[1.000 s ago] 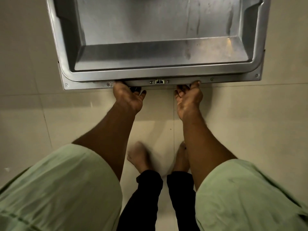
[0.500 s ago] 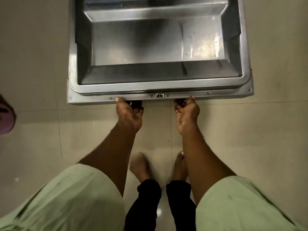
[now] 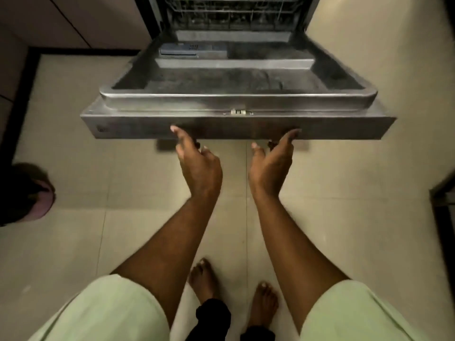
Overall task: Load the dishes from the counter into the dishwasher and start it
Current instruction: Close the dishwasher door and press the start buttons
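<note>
STATE: dishwasher door [image 3: 236, 126] hangs low, near level | GRIP: left hand [image 3: 197, 163] and right hand [image 3: 273, 161] spread, fingertips at door's front edge | RISK: unsupported door may drop, straining hinges above bare feet [image 3: 204, 279] | DISHES: none visible.

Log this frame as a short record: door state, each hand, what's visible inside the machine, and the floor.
dishwasher door: open, lowered toward the person, inner steel face up
left hand: open, fingertips at the door's front edge from below
right hand: open, palm up, fingertips at the same edge
lower rack: wire rack visible inside; contents too dim to tell
detergent dispenser: on inner door, lid looks shut
floor: pale tiles, person barefoot
dishes in hands: none
</note>
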Available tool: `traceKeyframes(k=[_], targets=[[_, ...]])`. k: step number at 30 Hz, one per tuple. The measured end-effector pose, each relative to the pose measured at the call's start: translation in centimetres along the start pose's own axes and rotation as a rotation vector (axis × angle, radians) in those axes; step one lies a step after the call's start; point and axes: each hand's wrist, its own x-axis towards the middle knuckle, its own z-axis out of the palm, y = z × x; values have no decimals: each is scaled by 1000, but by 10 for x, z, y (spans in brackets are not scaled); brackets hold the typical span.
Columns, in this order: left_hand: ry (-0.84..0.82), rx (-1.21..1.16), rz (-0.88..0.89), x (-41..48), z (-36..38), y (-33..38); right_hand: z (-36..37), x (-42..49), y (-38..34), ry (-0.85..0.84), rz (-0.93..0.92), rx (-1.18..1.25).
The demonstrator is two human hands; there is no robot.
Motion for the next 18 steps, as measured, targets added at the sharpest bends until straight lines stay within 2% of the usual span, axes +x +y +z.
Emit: traceKeyframes(k=[3, 5, 7, 11, 15, 18], targets=[[49, 265, 265, 27, -20, 22, -13, 32, -14, 157, -396, -223], [186, 399, 444, 52, -34, 37, -23, 62, -24, 296, -628, -342], [337, 427, 605, 79, -41, 55, -31, 92, -41, 412, -814, -439], [541, 445, 839, 122, -44, 91, -36, 136, -78, 585, -1017, -418], [515, 469, 901, 159, -46, 126, -33, 176, -119, 515, -1077, -146], [529, 413, 983, 190, -49, 153, -24, 206, -145, 613, -1170, -182]])
